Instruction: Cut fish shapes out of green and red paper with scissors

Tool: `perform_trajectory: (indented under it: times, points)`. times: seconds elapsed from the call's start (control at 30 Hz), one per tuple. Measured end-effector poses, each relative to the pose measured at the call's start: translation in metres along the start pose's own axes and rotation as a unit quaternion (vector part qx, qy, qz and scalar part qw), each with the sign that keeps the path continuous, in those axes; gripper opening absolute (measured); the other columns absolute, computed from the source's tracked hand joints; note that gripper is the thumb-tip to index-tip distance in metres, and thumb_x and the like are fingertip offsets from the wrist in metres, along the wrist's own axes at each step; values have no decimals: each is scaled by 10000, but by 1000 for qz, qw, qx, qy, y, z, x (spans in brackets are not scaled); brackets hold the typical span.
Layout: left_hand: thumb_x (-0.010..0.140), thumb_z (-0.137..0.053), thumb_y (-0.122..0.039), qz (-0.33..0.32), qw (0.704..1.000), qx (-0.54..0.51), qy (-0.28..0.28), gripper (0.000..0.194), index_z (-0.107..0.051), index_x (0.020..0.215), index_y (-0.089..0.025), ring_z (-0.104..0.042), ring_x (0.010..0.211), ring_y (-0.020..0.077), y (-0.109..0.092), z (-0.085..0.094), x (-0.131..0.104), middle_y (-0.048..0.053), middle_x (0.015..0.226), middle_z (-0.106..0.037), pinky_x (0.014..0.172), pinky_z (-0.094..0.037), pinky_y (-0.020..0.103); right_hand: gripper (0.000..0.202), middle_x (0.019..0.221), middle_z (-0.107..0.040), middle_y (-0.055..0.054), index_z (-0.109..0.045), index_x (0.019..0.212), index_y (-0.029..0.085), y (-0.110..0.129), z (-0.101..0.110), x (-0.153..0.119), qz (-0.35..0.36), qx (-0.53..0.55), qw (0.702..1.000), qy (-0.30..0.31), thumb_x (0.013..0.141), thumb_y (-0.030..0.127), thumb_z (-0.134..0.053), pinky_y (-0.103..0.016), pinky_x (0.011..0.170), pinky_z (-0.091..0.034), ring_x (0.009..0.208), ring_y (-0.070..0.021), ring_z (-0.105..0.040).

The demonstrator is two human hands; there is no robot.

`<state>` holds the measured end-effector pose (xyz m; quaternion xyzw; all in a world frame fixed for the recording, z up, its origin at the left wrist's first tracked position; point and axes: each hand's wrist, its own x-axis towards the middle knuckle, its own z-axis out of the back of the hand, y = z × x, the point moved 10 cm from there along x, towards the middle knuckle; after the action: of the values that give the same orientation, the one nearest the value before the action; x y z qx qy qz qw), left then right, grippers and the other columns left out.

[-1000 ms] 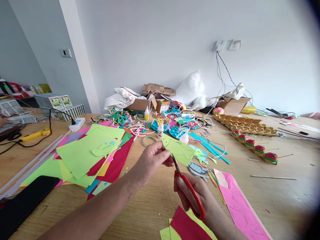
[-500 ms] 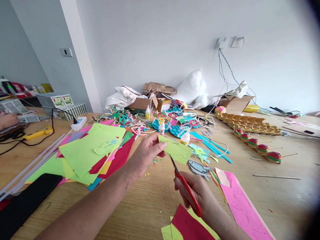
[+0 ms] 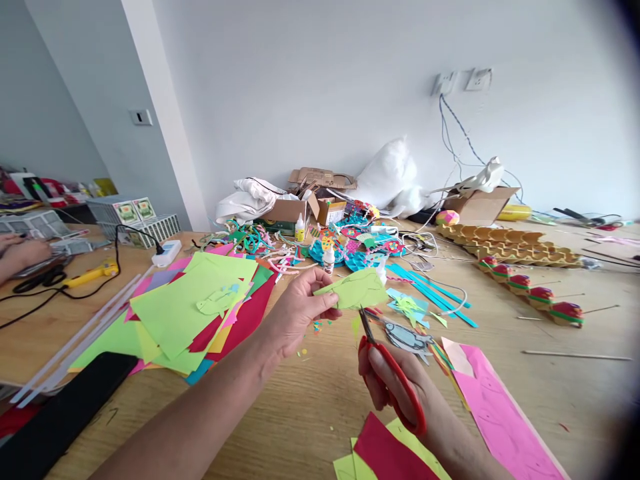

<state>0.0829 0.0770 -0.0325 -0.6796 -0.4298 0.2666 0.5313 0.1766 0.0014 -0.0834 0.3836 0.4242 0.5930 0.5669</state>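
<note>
Between thumb and fingers, my left hand [image 3: 310, 303] pinches the left end of a yellow-green piece of paper [image 3: 363, 288] with pencil lines on it. My right hand [image 3: 393, 373] is wrapped round red-handled scissors [image 3: 407, 390]. Their dark blades point up and away, close to the lower edge of the paper, and are slightly parted. A strip of the same green paper [image 3: 356, 327] hangs beside the blades. Just right of the scissors a grey-blue paper fish [image 3: 407, 337] lies on the table.
Coloured sheets [image 3: 170, 307] are piled at left, near a black phone-like slab [image 3: 80, 413]. A pink sheet [image 3: 505, 407] and egg-carton strips [image 3: 510, 243] are at right. Glue bottles [image 3: 329, 259] and craft pieces stand behind. Another person's hand [image 3: 30, 253] shows at far left.
The green paper has tilted flatter in my left hand. My right hand and the scissors have shifted a little to the right, and the blades look more upright. The view has turned slightly left.
</note>
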Motion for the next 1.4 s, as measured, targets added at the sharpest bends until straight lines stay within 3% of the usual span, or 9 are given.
perform_trajectory:
  times: [0.4, 0.57, 0.87, 1.1, 1.4]
  points:
    - [641, -696, -170, 70, 989, 36, 128, 316, -637, 951, -168, -566, 803, 129, 18, -26, -8, 29, 857, -649, 726, -404, 227, 437, 424, -436, 32, -436, 567, 230, 14, 0, -3, 31, 21, 999, 22, 831, 551, -300, -254, 412, -264, 398, -130, -366]
    - [653, -712, -219, 96, 989, -2, 111, 333, -625, 971, -173, -564, 706, 101, 23, -25, -9, 18, 837, -643, 665, -419, 215, 421, 420, -416, 38, -426, 564, 231, 17, -3, -5, 43, 32, 998, 35, 842, 524, -306, -254, 425, -261, 411, -131, -364]
    - [627, -722, -177, 51, 996, -66, 45, 292, -652, 910, -164, -570, 673, 94, 21, -24, -6, 1, 770, -651, 632, -427, 192, 443, 421, -416, 44, -440, 576, 223, 10, -5, -2, 41, 35, 998, 36, 836, 562, -323, -247, 427, -281, 401, -122, -365]
    - [643, -718, -211, 63, 993, -86, 57, 248, -664, 884, -192, -578, 661, 96, 30, -29, -9, -8, 799, -665, 627, -431, 203, 450, 423, -400, 45, -442, 582, 225, 12, -6, -5, 46, 50, 997, 19, 842, 566, -303, -252, 445, -296, 397, -123, -342]
    - [670, -698, -205, 56, 991, -95, 72, 192, -672, 859, -182, -551, 643, 76, 25, -34, -11, -23, 729, -643, 638, -412, 184, 414, 431, -404, 46, -454, 605, 220, 16, -7, -5, 67, 82, 994, 28, 852, 527, -327, -251, 444, -298, 403, -124, -351]
